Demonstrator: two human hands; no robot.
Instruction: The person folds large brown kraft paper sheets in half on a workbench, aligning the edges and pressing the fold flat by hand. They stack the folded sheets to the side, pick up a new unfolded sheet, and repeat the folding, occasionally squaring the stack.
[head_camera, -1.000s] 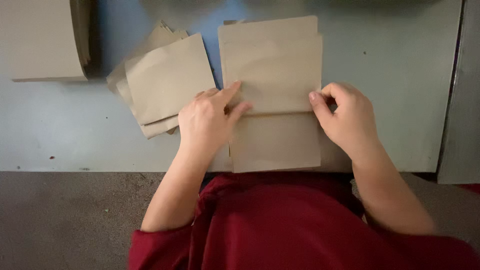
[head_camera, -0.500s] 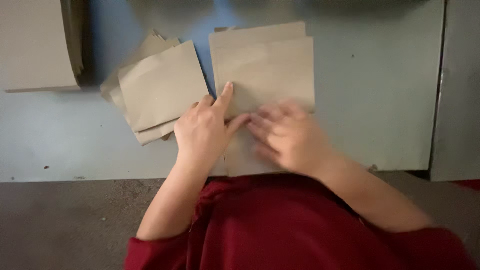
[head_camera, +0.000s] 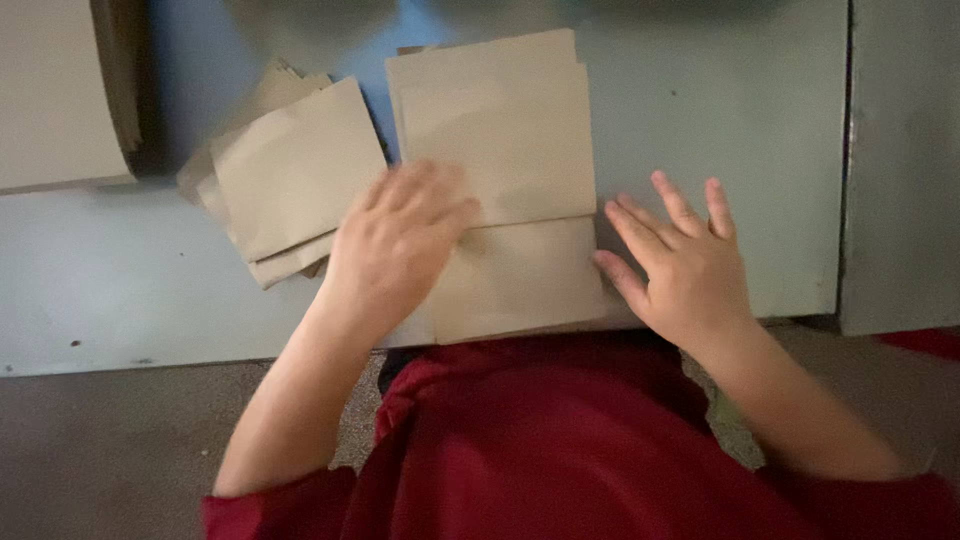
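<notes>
A folded brown paper sheet (head_camera: 505, 150) lies on the grey table (head_camera: 150, 300) right in front of me, its upper flap folded down over the lower part. My left hand (head_camera: 395, 245) lies flat on the sheet's left side, over the fold line. My right hand (head_camera: 685, 260) rests flat on the table just off the sheet's right edge, fingers spread, thumb touching the paper's edge. Neither hand grips anything.
A loose pile of folded brown papers (head_camera: 285, 180) lies to the left of the sheet. A thicker stack of brown sheets (head_camera: 60, 95) sits at the far left. A second grey surface (head_camera: 905, 160) adjoins on the right across a seam.
My right hand slid from the middle of the sheet out to the right, off its edge. My left hand shifted slightly rightward onto the fold.
</notes>
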